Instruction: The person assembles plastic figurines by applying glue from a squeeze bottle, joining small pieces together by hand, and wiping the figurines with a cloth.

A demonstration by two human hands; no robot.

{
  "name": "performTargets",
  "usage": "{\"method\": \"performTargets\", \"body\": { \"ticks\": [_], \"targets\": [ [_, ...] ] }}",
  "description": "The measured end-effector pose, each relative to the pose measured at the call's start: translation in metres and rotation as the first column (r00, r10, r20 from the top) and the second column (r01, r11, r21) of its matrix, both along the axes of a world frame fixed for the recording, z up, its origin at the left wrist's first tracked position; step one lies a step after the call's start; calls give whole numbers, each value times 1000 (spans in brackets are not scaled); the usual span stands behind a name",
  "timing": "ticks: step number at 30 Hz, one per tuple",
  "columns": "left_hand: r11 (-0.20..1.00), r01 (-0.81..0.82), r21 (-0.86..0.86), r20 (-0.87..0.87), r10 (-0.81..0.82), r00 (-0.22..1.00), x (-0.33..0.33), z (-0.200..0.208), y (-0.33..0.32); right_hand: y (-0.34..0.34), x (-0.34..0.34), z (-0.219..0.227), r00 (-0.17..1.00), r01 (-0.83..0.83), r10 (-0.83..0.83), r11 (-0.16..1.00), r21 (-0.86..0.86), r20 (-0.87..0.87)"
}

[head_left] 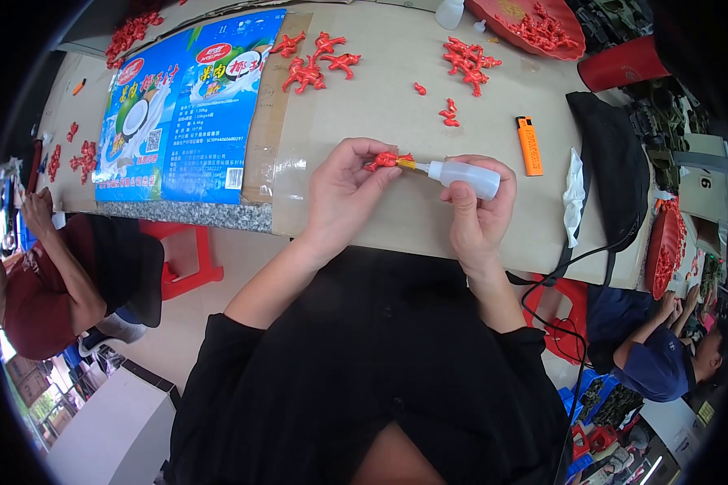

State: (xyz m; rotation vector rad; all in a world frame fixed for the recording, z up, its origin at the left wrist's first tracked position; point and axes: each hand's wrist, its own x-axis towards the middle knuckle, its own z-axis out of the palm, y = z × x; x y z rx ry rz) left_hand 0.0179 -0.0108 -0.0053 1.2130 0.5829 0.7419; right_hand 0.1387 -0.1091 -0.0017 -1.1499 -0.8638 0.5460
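Observation:
Between the thumb and fingers of my left hand (346, 192) is a small red plastic figure (385, 160) with a yellow part at its right end. My right hand (484, 214) is wrapped round a translucent white squeeze bottle (471, 177), tilted on its side. The bottle's thin nozzle points left and meets the figure near the yellow part; whether it touches cannot be told. Beyond my hands lie a small red piece (420, 88) and a red figure part (450, 113). A cluster of red figures (471, 63) lies farther back, another group (306, 73) to its left.
An orange lighter (530, 146), a crumpled white tissue (573, 196) and a black bag (609, 171) with a cable are on the right. A red tray (570, 50) of red parts stands at the back. Blue printed cardboard (188, 117) covers the left. Co-workers sit on both sides.

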Motion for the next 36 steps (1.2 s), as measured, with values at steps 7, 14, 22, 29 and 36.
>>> {"method": "performTargets", "body": {
  "ticks": [7,14,22,29,36],
  "targets": [
    [1000,4,8,5,-4,1000,0,1,0,0,0,0,1000,-11,11,1000,-8,13],
    [1000,-3,-1,-8,3,1000,1,2,0,0,1,1,1000,-8,8,1000,-23,13],
    [1000,-4,13,8,4,1000,1,2,0,0,1,0,1000,-17,17,1000,-24,9],
    [1000,-11,9,9,11,1000,1,1,0,0,0,0,1000,-10,10,1000,-24,5],
    [999,-32,42,7,32,999,2,-2,0,-1,2,-1,998,9,-7,999,-41,58]
  ]
}}
